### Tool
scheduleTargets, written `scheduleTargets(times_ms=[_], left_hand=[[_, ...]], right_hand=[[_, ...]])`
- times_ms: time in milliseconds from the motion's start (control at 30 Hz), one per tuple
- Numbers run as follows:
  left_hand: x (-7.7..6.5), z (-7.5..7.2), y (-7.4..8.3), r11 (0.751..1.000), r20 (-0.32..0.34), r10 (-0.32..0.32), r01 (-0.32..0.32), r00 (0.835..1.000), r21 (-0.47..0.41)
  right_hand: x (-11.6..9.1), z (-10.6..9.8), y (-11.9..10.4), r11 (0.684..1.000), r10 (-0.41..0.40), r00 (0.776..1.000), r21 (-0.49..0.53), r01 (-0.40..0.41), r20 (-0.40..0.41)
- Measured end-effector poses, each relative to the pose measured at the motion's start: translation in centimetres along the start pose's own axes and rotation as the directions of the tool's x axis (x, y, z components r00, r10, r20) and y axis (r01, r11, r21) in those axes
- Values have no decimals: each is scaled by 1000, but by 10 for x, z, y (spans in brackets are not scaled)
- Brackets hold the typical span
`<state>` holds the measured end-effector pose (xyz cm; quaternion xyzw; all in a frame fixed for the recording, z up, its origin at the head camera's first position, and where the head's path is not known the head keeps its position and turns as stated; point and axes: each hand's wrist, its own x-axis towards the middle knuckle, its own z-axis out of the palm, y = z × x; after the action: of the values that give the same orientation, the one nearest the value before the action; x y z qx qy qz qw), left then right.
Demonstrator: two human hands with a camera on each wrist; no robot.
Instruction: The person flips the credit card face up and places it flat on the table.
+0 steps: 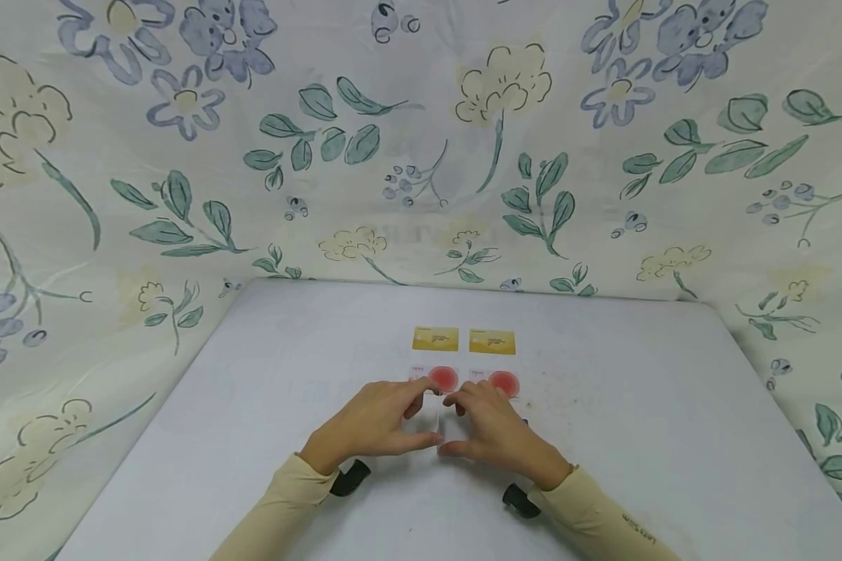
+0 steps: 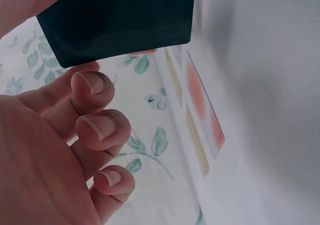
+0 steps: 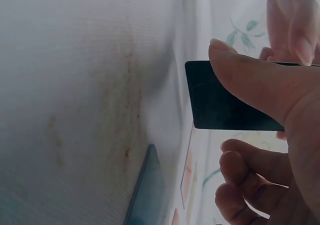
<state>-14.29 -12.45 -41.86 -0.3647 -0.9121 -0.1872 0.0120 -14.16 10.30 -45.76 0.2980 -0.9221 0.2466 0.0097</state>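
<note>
Both hands hold one dark-faced card (image 2: 120, 25) up off the table, seen nearly edge-on as a thin line between them in the head view. My left hand (image 1: 375, 421) pinches it with thumb and forefinger, the other fingers loosely bent beneath. From the right, my right hand (image 1: 498, 432) grips the same card (image 3: 220, 100), its thumb laid across the dark face. Just beyond the hands lie two pale cards with red circles, a left one (image 1: 443, 379) and a right one (image 1: 505, 383), the latter partly covered by the right hand.
Behind them lie a left yellow card (image 1: 435, 339) and a right yellow card (image 1: 493, 342). A bluish card (image 3: 147, 190) rests on the white table (image 1: 645, 405) near the right hand, mostly hidden in the head view. Flower-patterned cloth (image 1: 421, 156) surrounds the table.
</note>
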Motion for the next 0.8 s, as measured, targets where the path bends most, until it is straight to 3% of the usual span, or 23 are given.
scheduleTargets(times_ms=[333,800], left_hand=[[1,1,3,1000,-7,15,-15,1000,2],[2,0,5,1000,-14,6,-6,1000,-3]], right_hand=[[0,2,-1,999,43,998,16,-43,35],[-2,5,0,1000,5,1000,14,-5,16]])
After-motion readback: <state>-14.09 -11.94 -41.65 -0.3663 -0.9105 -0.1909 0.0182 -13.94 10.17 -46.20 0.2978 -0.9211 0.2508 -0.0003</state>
